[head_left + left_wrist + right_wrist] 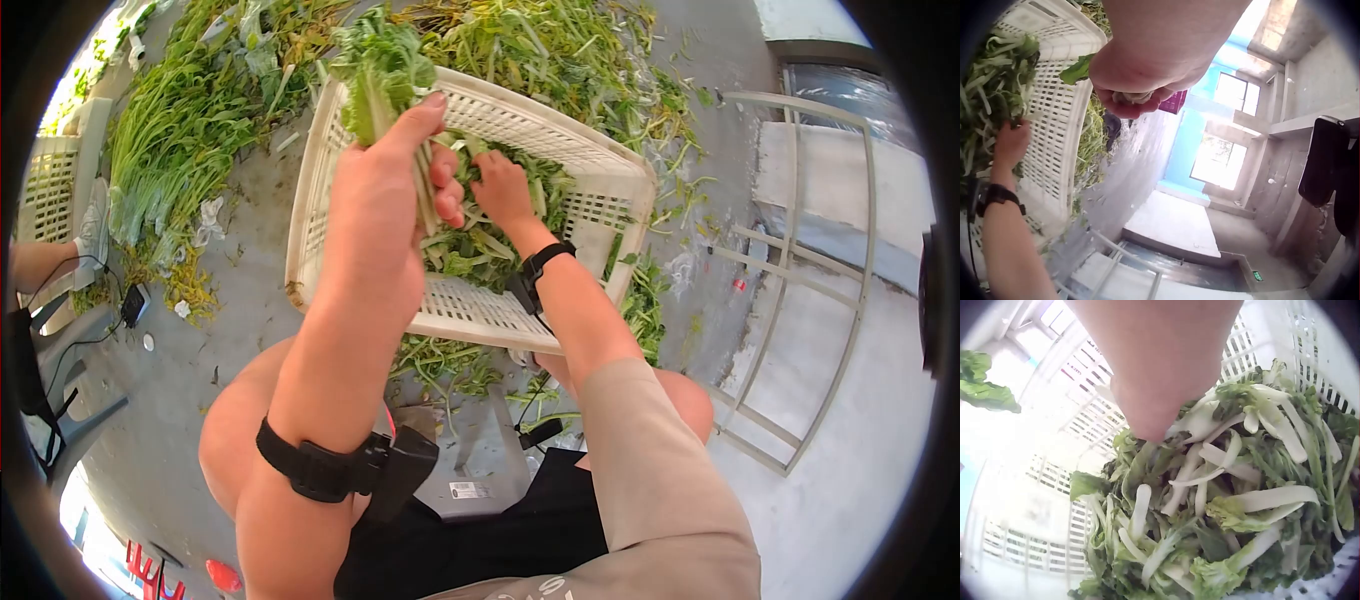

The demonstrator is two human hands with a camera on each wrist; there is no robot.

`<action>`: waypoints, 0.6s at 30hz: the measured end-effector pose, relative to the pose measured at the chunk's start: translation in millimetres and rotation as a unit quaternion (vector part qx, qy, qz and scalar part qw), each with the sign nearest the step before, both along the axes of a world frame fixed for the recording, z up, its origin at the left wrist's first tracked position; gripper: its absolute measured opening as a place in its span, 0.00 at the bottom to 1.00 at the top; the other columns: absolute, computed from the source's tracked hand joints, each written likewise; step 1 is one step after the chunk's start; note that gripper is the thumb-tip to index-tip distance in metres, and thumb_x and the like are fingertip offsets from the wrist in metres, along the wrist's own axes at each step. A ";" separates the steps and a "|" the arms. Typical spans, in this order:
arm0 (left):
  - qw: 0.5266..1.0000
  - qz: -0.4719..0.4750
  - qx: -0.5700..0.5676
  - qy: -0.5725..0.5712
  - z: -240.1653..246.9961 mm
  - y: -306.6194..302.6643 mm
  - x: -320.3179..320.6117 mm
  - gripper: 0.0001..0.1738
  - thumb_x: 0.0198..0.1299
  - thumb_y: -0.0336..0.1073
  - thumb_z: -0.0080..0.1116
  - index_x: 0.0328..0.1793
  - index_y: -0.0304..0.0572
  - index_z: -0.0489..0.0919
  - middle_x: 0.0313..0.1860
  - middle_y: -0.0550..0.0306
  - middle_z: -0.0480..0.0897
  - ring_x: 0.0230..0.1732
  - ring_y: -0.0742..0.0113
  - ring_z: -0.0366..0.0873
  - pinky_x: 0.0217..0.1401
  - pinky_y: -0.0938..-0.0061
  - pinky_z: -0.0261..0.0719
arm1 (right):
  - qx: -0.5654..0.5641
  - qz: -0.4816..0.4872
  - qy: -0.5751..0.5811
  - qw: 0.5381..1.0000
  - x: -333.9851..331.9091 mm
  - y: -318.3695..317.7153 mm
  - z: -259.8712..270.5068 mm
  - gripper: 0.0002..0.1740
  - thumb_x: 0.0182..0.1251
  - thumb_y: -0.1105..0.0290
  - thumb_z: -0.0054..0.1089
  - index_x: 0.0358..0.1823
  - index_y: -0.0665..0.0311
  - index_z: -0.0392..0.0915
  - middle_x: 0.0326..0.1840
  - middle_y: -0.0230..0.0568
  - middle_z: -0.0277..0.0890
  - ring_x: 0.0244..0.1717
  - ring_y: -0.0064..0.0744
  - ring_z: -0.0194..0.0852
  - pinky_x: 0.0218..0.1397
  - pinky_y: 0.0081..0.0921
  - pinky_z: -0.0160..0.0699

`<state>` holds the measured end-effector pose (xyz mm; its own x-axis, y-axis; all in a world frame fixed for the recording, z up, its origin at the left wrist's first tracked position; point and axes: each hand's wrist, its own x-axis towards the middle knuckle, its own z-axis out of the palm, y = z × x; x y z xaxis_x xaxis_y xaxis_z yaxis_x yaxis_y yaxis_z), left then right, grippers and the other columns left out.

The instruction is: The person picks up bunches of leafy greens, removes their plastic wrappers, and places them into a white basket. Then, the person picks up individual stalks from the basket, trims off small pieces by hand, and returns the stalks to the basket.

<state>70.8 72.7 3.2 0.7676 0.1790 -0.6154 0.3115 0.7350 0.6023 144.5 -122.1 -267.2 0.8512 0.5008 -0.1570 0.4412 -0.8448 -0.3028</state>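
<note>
My left hand (385, 205) grips a bunch of leafy greens (380, 65) over the left side of a white plastic crate (480, 312). Its green leaves stick up past the thumb and pale stalks hang below the fingers. In the left wrist view, stalk ends show inside the curled fingers. My right hand (503, 190) reaches down into the crate, its fingers at the loose cut greens (1247, 500), which have white stalks. The right wrist view hides those fingertips behind the hand, so I cannot tell whether they pinch a stalk.
Heaps of greens and yellowed leaves (540, 45) lie on the grey floor beyond the crate. Long-stemmed greens (180, 150) spread to the left. A metal frame (865, 200) stands at the right. Another crate (50, 185) and another person's arm (42, 265) appear at far left.
</note>
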 end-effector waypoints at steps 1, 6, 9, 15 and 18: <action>1.000 -0.002 -0.004 -0.005 0.9 1.0 1.1 0.12 0.66 0.41 0.62 0.42 0.41 0.74 0.21 0.62 0.72 0.16 0.72 0.67 0.22 0.75 0.67 | -0.004 -0.002 -0.005 1.000 -6.7 -3.1 5.8 0.20 0.62 0.67 0.68 0.54 0.62 0.76 0.51 0.44 0.75 0.52 0.45 0.77 0.52 0.41 0.76; 0.999 0.011 -0.003 -0.030 5.0 7.9 0.4 0.11 0.67 0.40 0.61 0.42 0.42 0.74 0.22 0.63 0.73 0.18 0.73 0.68 0.24 0.75 0.68 | 0.076 0.104 -0.095 0.987 -45.7 -23.1 45.1 0.19 0.53 0.71 0.71 0.48 0.61 0.78 0.49 0.42 0.76 0.50 0.45 0.79 0.52 0.40 0.77; 0.999 0.012 -0.005 -0.039 9.0 11.4 -0.7 0.11 0.69 0.41 0.60 0.43 0.44 0.73 0.22 0.65 0.71 0.20 0.75 0.67 0.26 0.76 0.67 | 0.183 0.059 -0.032 0.981 -52.5 -35.7 74.7 0.18 0.50 0.73 0.72 0.44 0.62 0.80 0.48 0.41 0.78 0.49 0.47 0.80 0.51 0.40 0.79; 0.998 0.016 -0.013 -0.057 12.5 16.5 2.4 0.10 0.70 0.42 0.59 0.43 0.47 0.72 0.22 0.68 0.69 0.21 0.77 0.66 0.28 0.76 0.66 | 0.098 -0.064 0.359 0.926 -13.3 -76.3 78.5 0.22 0.55 0.64 0.74 0.51 0.64 0.82 0.48 0.42 0.83 0.49 0.38 0.82 0.52 0.35 0.81; 0.998 0.022 -0.015 -0.059 14.5 12.9 3.9 0.10 0.70 0.42 0.59 0.42 0.47 0.72 0.22 0.68 0.70 0.21 0.77 0.67 0.29 0.76 0.66 | -0.065 -0.027 0.216 0.974 -13.6 -83.1 81.9 0.21 0.60 0.61 0.69 0.52 0.64 0.82 0.51 0.46 0.83 0.52 0.48 0.81 0.56 0.41 0.79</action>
<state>74.7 85.6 17.7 0.8269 0.1971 -0.5267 0.2069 0.7642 0.6109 130.9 -205.1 -185.3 0.7162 0.4082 -0.5661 0.2493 -0.9073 -0.3387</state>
